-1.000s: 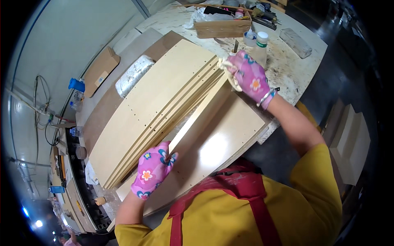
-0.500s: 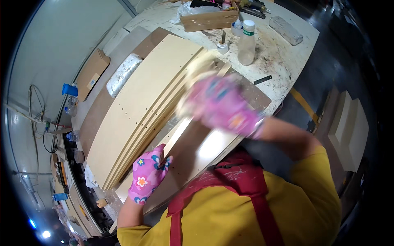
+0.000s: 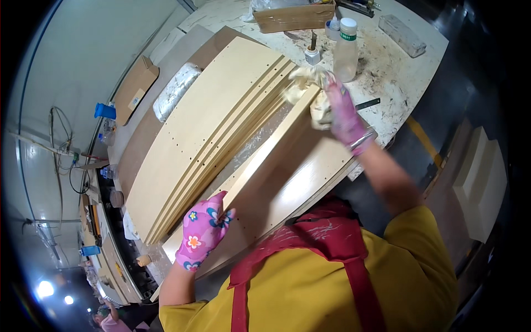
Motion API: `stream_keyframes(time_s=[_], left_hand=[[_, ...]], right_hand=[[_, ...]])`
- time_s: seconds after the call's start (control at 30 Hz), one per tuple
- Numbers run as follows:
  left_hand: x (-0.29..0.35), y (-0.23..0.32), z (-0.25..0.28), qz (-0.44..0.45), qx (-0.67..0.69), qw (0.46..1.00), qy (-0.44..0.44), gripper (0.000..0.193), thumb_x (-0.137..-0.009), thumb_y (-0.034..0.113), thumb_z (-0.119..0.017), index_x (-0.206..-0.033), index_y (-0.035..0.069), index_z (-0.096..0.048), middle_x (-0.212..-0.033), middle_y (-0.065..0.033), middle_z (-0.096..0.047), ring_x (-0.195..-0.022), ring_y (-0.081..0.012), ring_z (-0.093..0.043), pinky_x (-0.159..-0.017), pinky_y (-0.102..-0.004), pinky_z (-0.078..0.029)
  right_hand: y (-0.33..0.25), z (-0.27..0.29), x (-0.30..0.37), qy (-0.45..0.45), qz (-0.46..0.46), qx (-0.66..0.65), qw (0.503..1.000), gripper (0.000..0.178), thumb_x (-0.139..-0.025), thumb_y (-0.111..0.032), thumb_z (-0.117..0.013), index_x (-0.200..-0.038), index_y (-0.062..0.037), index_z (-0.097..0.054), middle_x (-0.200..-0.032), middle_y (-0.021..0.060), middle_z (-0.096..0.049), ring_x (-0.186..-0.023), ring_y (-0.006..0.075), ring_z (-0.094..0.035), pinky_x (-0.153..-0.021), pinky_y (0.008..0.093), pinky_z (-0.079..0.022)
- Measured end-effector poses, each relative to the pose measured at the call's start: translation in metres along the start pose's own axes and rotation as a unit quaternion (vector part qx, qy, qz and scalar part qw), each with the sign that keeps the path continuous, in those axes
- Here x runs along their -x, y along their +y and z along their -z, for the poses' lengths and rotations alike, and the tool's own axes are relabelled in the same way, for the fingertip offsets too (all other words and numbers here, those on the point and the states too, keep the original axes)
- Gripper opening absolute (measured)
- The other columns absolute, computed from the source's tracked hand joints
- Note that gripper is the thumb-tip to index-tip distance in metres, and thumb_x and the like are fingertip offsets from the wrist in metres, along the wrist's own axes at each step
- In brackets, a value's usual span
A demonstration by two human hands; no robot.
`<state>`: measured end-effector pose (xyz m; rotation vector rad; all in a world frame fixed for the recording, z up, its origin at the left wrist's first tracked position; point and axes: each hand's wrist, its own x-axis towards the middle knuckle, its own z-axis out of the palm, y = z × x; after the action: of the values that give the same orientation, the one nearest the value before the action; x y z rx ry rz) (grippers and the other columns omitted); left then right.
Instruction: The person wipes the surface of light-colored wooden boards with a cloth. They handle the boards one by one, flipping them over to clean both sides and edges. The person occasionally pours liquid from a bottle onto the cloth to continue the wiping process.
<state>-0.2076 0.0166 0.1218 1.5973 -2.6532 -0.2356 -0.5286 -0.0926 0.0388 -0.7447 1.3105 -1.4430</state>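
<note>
In a pink flowered glove, my left hand (image 3: 200, 231) grips the near end of a pale wooden panel (image 3: 269, 146) standing on edge. My right hand (image 3: 347, 116), gloved alike, is closed on a crumpled cream cloth (image 3: 319, 112) that wraps over the panel's far end. Beneath lies a flat, shiny pale board (image 3: 312, 166) with small holes along its edge. To the left rests a stack of curved pale wooden panels (image 3: 207, 113), also with small drilled holes. The fingertips of my right hand are partly hidden by the cloth.
Beyond the panel on the stained white table stand a clear bottle (image 3: 345, 52), a small white jar (image 3: 312, 55) and a cardboard box (image 3: 293, 18). A dark flat strip (image 3: 368, 103) lies near my right hand. A wrapped silvery bundle (image 3: 176, 91) sits left of the stack. Another person (image 3: 110, 321) shows at lower left.
My right hand has swept the cloth away from me and to the right, up to the panel's far end. The left hand keeps its hold. The whole view has shifted slightly.
</note>
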Motion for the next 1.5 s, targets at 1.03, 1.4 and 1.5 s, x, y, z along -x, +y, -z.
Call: stream_keyframes(time_s=[1.03, 1.4, 1.5], left_hand=[[-0.014, 0.019, 0.03, -0.063, 0.09, 0.972, -0.209, 0.044, -0.081, 0.024, -0.066, -0.119, 0.004, -0.056, -0.079, -0.006, -0.06, -0.069, -0.0235, -0.061, -0.062, -0.0348, -0.05], [-0.156, 0.007, -0.019, -0.179, 0.42, 0.757, -0.468, 0.033, -0.093, 0.036, -0.058, -0.101, 0.004, -0.057, -0.088, -0.0095, -0.062, -0.081, -0.0221, -0.062, -0.073, -0.036, -0.05], [-0.166, 0.043, 0.009, -0.238, 0.529, 0.808, -0.101, 0.026, -0.09, 0.026, -0.063, -0.102, 0.003, -0.059, -0.097, -0.0138, -0.065, -0.089, -0.031, -0.064, -0.084, -0.0374, -0.05]], right_hand=[[-0.083, 0.081, -0.156, -0.063, 0.436, 0.494, 0.75, 0.038, -0.085, -0.023, -0.064, -0.121, -0.0109, -0.059, -0.114, 0.0129, -0.061, -0.107, 0.0313, -0.056, -0.09, 0.0377, -0.047], [-0.055, 0.063, -0.076, -0.049, 0.151, -0.041, 0.986, 0.034, -0.092, -0.014, -0.056, -0.124, -0.0003, -0.054, -0.114, 0.0157, -0.064, -0.101, 0.0207, -0.064, -0.088, 0.0319, -0.054], [-0.031, 0.051, -0.061, -0.078, 0.045, -0.167, 0.982, 0.035, -0.096, -0.012, -0.047, -0.129, 0.0004, -0.047, -0.116, 0.0167, -0.063, -0.101, 0.0226, -0.065, -0.087, 0.0332, -0.055]])
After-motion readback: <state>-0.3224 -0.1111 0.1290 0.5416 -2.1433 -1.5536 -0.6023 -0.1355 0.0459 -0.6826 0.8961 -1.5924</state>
